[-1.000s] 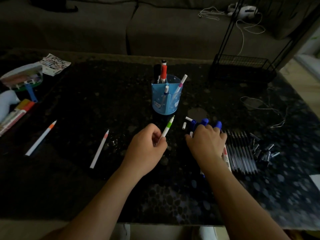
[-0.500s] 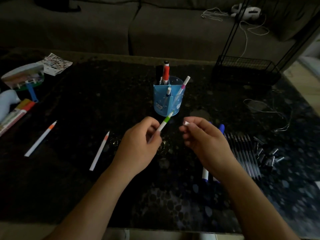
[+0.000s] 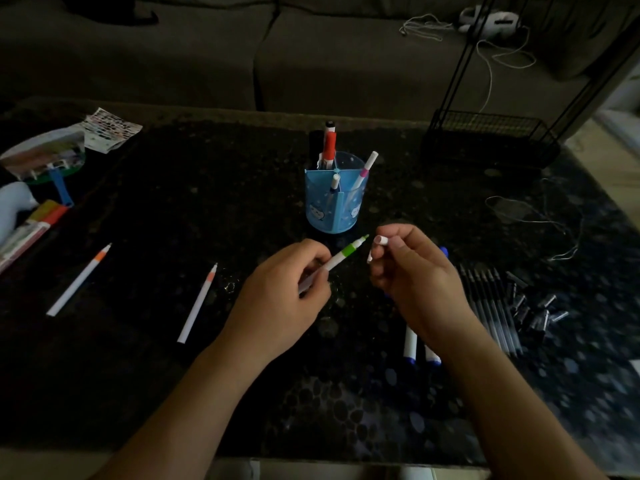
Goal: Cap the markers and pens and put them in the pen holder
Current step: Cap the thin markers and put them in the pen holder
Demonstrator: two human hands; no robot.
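Observation:
My left hand [image 3: 284, 292] grips an uncapped green marker [image 3: 343, 256], its tip pointing up and to the right. My right hand [image 3: 412, 271] pinches a small white cap [image 3: 381, 241] just right of that tip, a small gap between them. The blue pen holder [image 3: 330, 202] stands just behind both hands with several capped markers in it. Two uncapped markers lie left on the table: an orange one [image 3: 79, 280] and a pale red one [image 3: 198, 303]. Blue markers [image 3: 410, 346] lie partly under my right wrist. A row of black pens [image 3: 491, 306] lies at right beside loose black caps [image 3: 533, 310].
A marker pack [image 3: 31, 230] and a plastic-wrapped item [image 3: 43, 155] sit at the left edge of the dark table [image 3: 173, 209]. A black wire rack [image 3: 485, 136] stands at the back right, with a thin cord [image 3: 533, 216] lying nearby. A sofa runs behind the table.
My right hand rose from the pile at right with a white cap and brought it close to the green marker's tip. My left hand lifted the marker slightly.

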